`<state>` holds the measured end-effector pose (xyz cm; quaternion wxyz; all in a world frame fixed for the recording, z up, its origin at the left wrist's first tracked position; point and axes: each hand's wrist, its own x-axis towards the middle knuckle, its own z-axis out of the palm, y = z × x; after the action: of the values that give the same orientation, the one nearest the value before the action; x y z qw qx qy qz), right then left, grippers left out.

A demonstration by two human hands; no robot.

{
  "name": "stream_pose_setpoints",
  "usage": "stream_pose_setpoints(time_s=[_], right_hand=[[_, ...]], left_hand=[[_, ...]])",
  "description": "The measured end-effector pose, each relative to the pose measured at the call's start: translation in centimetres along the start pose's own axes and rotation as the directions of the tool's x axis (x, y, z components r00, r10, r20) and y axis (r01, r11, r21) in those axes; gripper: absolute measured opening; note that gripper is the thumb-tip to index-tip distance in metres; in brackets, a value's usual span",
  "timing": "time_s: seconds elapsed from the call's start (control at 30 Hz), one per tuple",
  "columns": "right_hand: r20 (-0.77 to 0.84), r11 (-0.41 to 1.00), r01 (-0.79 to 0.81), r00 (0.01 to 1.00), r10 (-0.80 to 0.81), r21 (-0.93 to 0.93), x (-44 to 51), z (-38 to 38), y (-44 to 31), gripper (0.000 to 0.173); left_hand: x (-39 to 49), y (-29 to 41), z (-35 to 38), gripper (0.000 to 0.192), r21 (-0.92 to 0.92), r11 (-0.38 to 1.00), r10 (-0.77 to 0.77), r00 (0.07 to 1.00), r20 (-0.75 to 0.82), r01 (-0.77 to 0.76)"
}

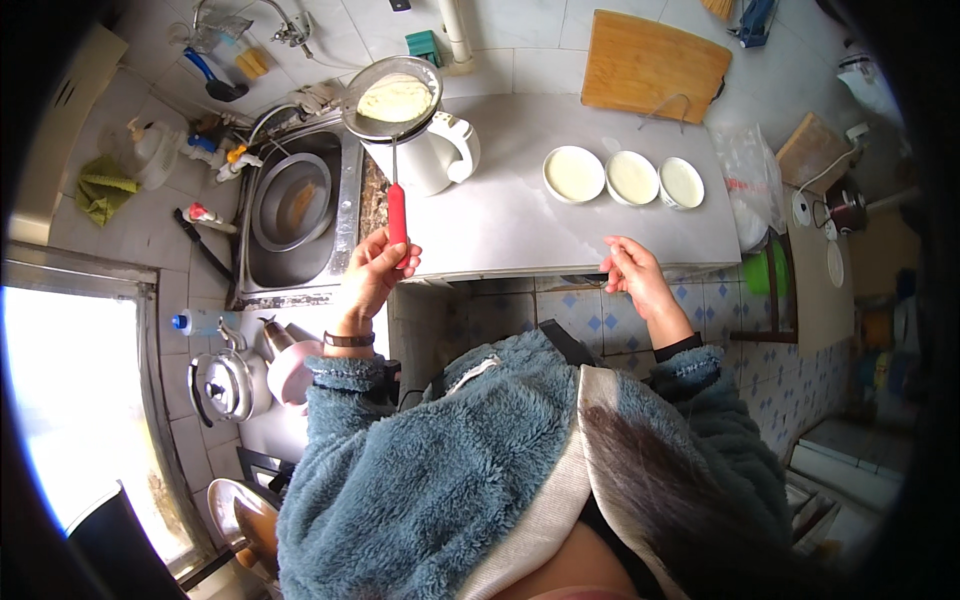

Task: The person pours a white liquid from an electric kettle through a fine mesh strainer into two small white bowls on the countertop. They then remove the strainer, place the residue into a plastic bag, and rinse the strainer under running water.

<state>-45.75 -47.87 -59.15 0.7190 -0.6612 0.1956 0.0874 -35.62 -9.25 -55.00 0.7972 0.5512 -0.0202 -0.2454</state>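
My left hand [379, 268] is closed around the red handle of a fine mesh strainer [397, 217]. The strainer's round basket rests over the top of a white jug [418, 161] with a large handle, and pale, moist pulp [395, 98] lies in the mesh. My right hand [632, 276] is held in the air just off the counter's front edge, fingers loosely curled and holding nothing. Beyond it, three white bowls of pale, milky liquid stand in a row: a left bowl [574, 175], a middle bowl [631, 178] and a right bowl [681, 184].
Left of the jug is a steel sink [289, 268] with a metal basin [264, 231] in it. A wooden cutting board [652, 64] leans against the back wall. Plastic bags [750, 176] lie at the counter's right end. A kettle [235, 386] stands at my left.
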Motion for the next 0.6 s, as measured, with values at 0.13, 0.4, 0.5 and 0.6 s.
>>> stream_pose_setpoints(time_s=[0.13,0.4,0.5,0.6], right_hand=[[-0.008,1.0,-0.018,1.0,0.018,0.02,-0.1,-0.2,0.2,0.028],[-0.03,0.998,-0.024,0.999,0.026,0.06,-0.2,-1.1,1.5,0.023],[-0.06,0.993,-0.06,0.996,0.066,0.105,-0.6,-1.8,1.9,0.024],[-0.081,0.992,-0.091,0.992,0.098,0.086,-1.1,-2.9,2.0,0.027]], left_hand=[[0.0,-1.5,-0.7,0.019,0.039,0.998,-0.047,0.998,-0.037,0.048],[-0.2,-3.1,-2.7,0.034,-0.088,0.994,-0.077,0.995,-0.063,0.072],[-0.2,-3.1,-2.2,0.045,-0.166,0.981,-0.091,0.994,0.058,0.099],[-0.1,-3.3,-2.1,0.064,-0.158,0.98,-0.119,0.993,0.02,0.12]])
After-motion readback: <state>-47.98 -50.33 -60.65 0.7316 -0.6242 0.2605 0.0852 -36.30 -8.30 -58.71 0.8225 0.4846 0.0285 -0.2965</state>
